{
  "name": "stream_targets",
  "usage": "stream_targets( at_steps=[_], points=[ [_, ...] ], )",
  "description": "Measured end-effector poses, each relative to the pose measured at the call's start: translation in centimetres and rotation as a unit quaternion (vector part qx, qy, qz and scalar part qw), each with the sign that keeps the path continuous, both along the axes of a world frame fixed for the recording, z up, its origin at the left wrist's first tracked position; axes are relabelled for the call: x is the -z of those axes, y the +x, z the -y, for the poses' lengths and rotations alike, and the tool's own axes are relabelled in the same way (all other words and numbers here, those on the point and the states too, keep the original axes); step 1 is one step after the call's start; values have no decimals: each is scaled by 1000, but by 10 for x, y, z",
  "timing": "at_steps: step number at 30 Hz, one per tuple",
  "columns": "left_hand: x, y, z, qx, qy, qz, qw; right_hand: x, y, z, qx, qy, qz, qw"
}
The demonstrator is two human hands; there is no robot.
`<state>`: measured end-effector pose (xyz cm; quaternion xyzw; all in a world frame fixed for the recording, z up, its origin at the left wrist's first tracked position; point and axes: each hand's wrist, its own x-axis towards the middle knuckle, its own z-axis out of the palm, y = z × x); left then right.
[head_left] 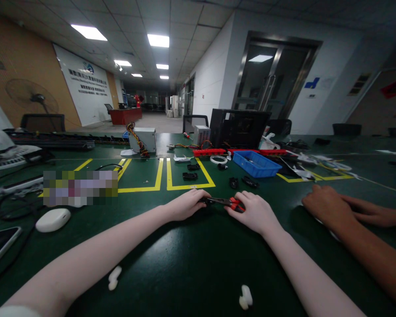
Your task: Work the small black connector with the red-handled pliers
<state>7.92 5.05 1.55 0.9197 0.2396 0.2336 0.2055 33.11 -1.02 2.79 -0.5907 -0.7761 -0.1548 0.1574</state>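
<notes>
Both my hands rest on the green table (191,264), close together. My right hand (254,212) is closed around the red and black handles of a pair of pliers (227,202). My left hand (186,204) has its fingers curled at the dark tip end of the pliers; whatever small part sits between those fingertips is too small to make out. Small black parts (189,176) lie just beyond my hands inside yellow taped boxes.
Another person's hands (330,207) lie folded at the right. A blue bin (255,163), red strips, a black computer case (239,127) and a power supply (141,140) stand farther back. At the left lie a white mouse (53,219), a phone and cables. Two white bits lie near me.
</notes>
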Motion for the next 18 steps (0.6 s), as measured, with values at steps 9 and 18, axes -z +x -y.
stream_targets(
  at_steps=[9,18],
  points=[
    [1,0,-1,-1,12,-2,1000,0,1,-1,4,23,29,999],
    [-1,-1,1,25,40,26,999,0,3,-1,-5,33,28,999]
  ],
)
